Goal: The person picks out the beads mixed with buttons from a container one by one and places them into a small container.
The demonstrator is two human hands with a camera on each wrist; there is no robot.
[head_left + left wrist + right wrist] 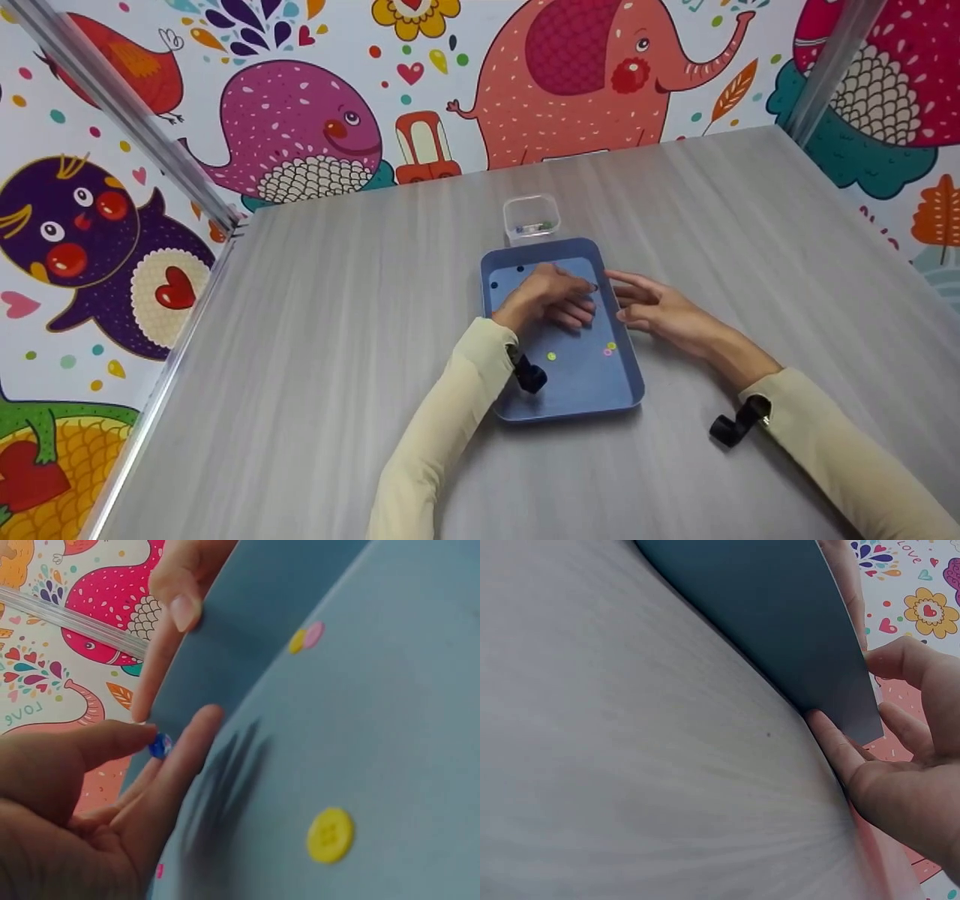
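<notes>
In the head view my left hand (555, 296) reaches over the inside of a blue rectangular tray (570, 401). Between its thumb and a finger it pinches a small shiny blue button (160, 745), close to the tray's right wall. My right hand (660, 311) is outside that wall, its fingers spread and touching the wall's outer face and rim, as the right wrist view also shows. On the tray floor lie a yellow button (330, 835) with holes and, farther over, a pink button (314, 634) overlapping another yellow one (298, 641).
Two dark buttons lie near the tray's far left, one (520, 268) behind the other (493, 285). A clear plastic container (532, 214) with small coloured pieces stands just behind the tray on the grey table (337, 360). Patterned panels (435, 82) border the table.
</notes>
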